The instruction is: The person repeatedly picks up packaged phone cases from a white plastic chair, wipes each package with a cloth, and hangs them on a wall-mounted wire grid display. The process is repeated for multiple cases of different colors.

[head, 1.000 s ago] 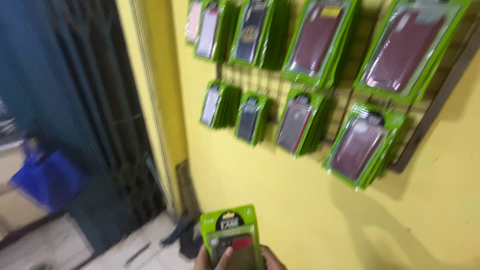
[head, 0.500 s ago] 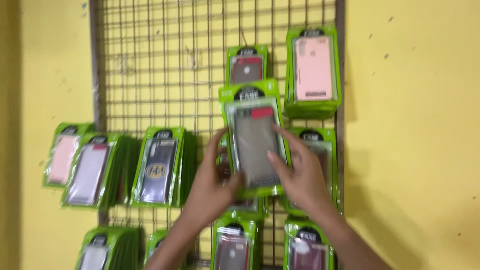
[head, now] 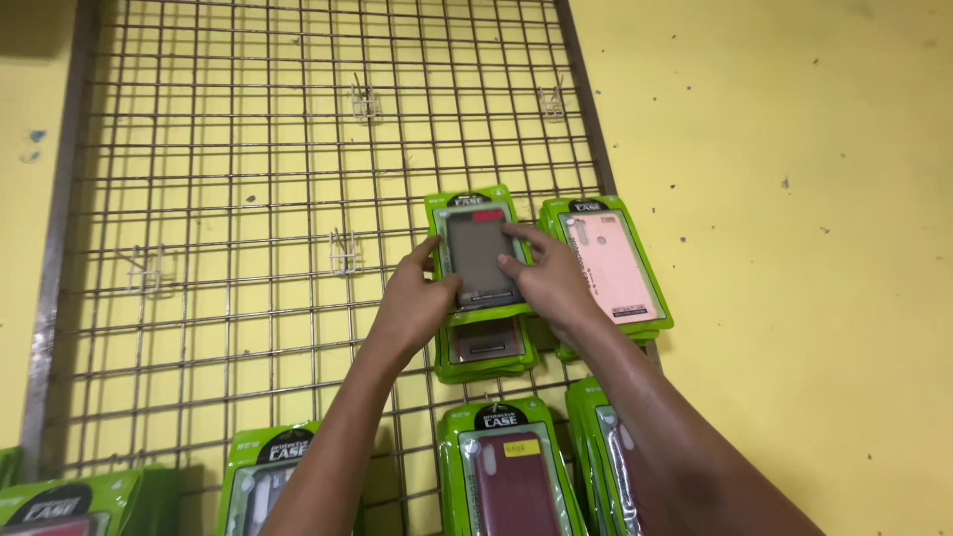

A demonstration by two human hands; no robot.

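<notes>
Yellow wall (head: 794,248) behind a metal wire grid (head: 248,199) hung with phone cases in green packaging. Both hands press one green pack with a dark case (head: 479,256) against the grid: left hand (head: 417,303) curled around its left edge, right hand (head: 551,283) gripping its right edge. It seems to sit atop a stack (head: 486,347). A pink case pack (head: 608,263) hangs just beside.

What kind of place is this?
Probably a small phone-accessory shop. A wire display grid with hooks hangs on a yellow wall, and both hands hold a green-packaged phone case against it, beside other hanging cases.
</notes>
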